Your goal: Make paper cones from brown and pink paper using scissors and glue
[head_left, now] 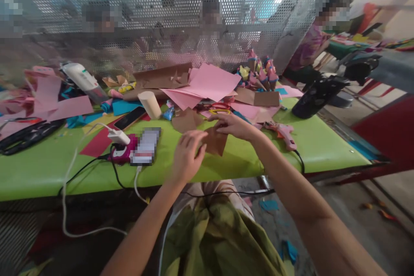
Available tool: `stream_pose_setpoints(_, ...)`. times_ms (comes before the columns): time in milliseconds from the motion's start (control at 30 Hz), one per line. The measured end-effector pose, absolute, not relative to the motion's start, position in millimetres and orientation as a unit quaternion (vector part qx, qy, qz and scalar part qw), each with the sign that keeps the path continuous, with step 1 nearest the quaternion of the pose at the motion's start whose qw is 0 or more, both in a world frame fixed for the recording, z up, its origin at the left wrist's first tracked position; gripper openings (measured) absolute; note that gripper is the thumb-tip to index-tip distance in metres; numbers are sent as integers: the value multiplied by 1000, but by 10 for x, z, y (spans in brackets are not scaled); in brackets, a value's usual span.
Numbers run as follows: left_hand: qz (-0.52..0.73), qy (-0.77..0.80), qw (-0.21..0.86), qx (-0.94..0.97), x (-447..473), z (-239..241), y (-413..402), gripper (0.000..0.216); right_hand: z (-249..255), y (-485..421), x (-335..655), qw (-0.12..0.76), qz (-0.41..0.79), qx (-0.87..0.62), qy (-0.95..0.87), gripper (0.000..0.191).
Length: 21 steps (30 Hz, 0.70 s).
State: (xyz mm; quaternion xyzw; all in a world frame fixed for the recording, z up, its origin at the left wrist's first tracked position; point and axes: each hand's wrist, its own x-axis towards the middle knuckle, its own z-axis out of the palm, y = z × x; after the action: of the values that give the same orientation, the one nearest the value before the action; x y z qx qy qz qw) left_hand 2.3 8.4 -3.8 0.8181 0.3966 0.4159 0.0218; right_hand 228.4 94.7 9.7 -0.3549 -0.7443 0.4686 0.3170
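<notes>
A small piece of brown paper (217, 143) is between my two hands, over the front of the green table. My left hand (190, 155) is at its left edge, fingers curled towards it and thumb bent below. From the upper right, my right hand (233, 126) reaches over the top of the paper with bent fingers closed at its edge. A rounded brown paper piece (186, 120) lies just behind my left hand. Beyond my right hand are scissors with red and yellow handles (220, 108). To the right rests a pink glue gun (285, 134) with a black cord.
A phone (146, 146) and a magenta power socket (127, 148) with cables lie on the left. A cardboard tube (150, 104) stands behind them. Pink paper sheets (210, 82) and small paper figures (260, 71) fill the back. A dark bottle (315, 95) leans right; a person (310, 47) sits beyond.
</notes>
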Motion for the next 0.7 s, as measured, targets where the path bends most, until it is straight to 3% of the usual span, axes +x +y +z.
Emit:
stream_pose_setpoints(133, 190, 364, 39, 911, 53, -129, 68, 35, 14, 1017, 2295, 299, 399, -378, -780, 47)
stream_pose_setpoints(233, 105, 386, 47, 915, 6, -186, 49, 44, -42, 1006, 2368, 330, 311, -451, -769, 46)
stream_pose_setpoints(400, 86, 398, 43, 912, -54, -157, -6, 47, -23, 704, 2471, 344, 191, -471, -790, 34)
stream_pose_setpoints(567, 97, 405, 59, 907, -58, -139, -4, 52, -86, 322, 2473, 226, 170, -413, -866, 29)
stream_pose_setpoints(700, 103, 394, 70, 910, -127, -155, 11, 49, -182, 178, 2565, 203, 134, -437, -866, 30)
